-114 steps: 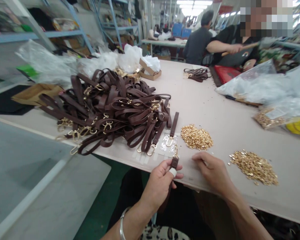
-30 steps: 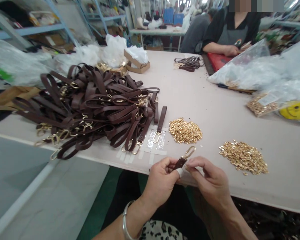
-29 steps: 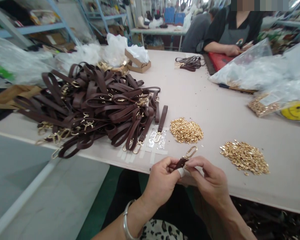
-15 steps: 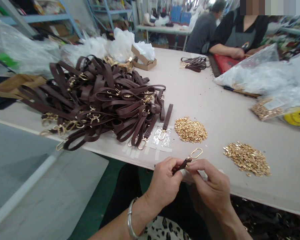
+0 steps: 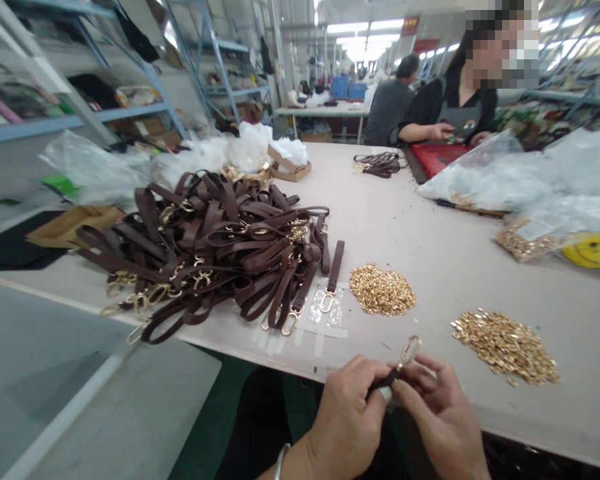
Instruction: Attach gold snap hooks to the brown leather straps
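Note:
Just off the table's near edge, my left hand [image 5: 347, 417] is closed around a dark brown leather strap [image 5: 384, 381], only a short end of which shows. A gold oval clasp [image 5: 410, 349] sticks up from that end. My right hand [image 5: 443, 417] pinches the same strap end below the clasp with thumb and fingers; whether a small metal piece is between them I cannot make out. Beyond my hands lie a heap of small gold studs [image 5: 383, 289] and a second heap of gold pieces [image 5: 505, 345]. One short strap [image 5: 335, 267] with a gold clasp rests left of the first heap.
A large pile of brown straps [image 5: 220, 247] with gold clasps covers the table's left side. Plastic bags [image 5: 490, 163] and a bag of gold parts [image 5: 525, 237] lie at right. A co-worker [image 5: 460, 113] sits across the table by a red tray [image 5: 440, 160].
My view has tilted up, so the table sits lower in the picture. The clasp has turned more upright, and my right fingers have shifted and spread a little around the strap end.

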Tool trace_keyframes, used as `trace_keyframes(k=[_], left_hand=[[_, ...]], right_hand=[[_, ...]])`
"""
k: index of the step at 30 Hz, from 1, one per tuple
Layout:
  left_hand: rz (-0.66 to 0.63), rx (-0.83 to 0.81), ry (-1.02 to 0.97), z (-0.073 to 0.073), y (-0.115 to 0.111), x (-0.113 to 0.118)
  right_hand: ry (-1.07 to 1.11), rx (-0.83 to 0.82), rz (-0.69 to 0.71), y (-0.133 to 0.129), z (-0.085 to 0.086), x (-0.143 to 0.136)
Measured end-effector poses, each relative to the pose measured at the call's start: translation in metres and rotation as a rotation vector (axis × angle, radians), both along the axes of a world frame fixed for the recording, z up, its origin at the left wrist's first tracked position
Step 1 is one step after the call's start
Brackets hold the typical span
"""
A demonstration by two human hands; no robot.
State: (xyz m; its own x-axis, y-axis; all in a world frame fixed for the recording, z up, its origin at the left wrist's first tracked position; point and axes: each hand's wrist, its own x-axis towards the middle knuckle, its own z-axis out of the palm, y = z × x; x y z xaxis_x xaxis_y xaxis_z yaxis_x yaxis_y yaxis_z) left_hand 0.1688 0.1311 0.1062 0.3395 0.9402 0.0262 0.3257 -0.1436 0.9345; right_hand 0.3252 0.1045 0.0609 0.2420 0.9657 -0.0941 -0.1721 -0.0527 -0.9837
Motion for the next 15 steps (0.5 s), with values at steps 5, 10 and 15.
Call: trace_keyframes(k=[5,10,15], left_hand=[[-0.089,0.111,0.052,-0.010,-0.001,0.023],[-0.271,0.361,0.309,0.004,0.026,0.015],[-0.206,0.778,0.778,0.009,0.131,-0.037]], right_hand=[[0.036,-0.032,-0.079,-0.016,-0.013,0.020],[-0.002,-0.006,-0.272,-0.043,-0.001,0.048],[-0.232,-0.105,-0.522,-0.081,0.004,0.113]])
